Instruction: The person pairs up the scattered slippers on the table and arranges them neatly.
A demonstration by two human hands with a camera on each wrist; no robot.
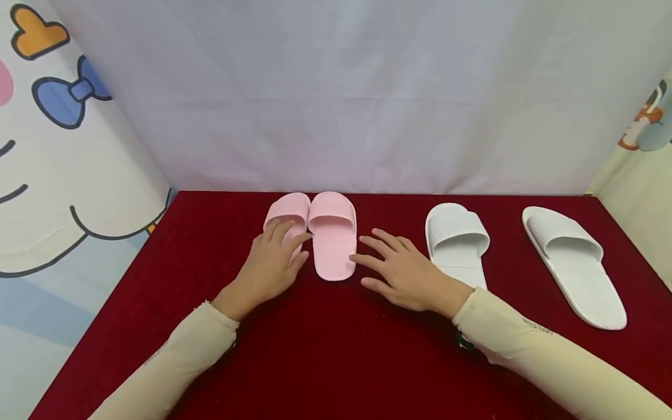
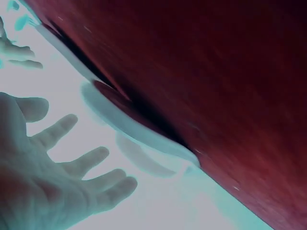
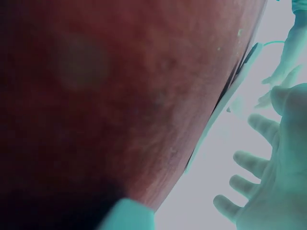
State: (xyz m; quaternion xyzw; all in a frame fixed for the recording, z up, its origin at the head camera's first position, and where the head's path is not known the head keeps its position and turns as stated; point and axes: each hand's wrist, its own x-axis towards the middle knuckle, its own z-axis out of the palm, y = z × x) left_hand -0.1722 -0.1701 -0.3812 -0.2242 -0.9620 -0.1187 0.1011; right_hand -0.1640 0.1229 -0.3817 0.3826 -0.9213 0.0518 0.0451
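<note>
Two pink slippers stand side by side at the back middle of the table, toes toward the curtain. My left hand hovers over the left pink slipper, hiding much of its sole; its fingers are spread and grip nothing. Just right of the right pink slipper, my right hand has its fingers spread too, the fingertips close to the sole's edge. In the left wrist view the left hand shows its palm, apart from a pale slipper. The right wrist view shows the right hand with nothing in it.
A white slipper lies behind my right forearm, its heel partly covered. Another white slipper lies slanted at the far right. The table has a dark red cloth; a pale curtain hangs along its back edge.
</note>
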